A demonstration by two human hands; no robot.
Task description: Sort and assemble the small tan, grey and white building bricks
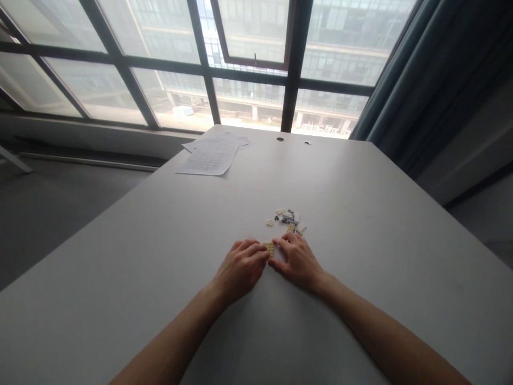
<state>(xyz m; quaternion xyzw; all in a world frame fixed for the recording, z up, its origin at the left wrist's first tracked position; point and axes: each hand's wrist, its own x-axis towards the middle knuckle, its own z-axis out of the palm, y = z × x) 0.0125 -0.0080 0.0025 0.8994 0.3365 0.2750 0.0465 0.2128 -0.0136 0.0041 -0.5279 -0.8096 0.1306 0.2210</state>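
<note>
A small tan studded toy-brick plate (269, 249) is between my two hands, low over the white table. My left hand (243, 266) grips its left side with the fingers curled over it. My right hand (298, 261) has its thumb and index fingertip at the plate's right corners, with a gap of table showing inside the curve of the hand. Just beyond my right fingers lies a loose pile of toy bricks (287, 218) in white, grey and black. Another tan studded piece (291, 228) lies at the near side of the pile, close to my right fingertips.
The white table (168, 256) stretches to the windows. Printed paper sheets (218, 155) lie at its far left. Two round cable holes, one of them a dark hole (280, 139), are near the far edge. A dark blue curtain (409, 80) hangs at the right.
</note>
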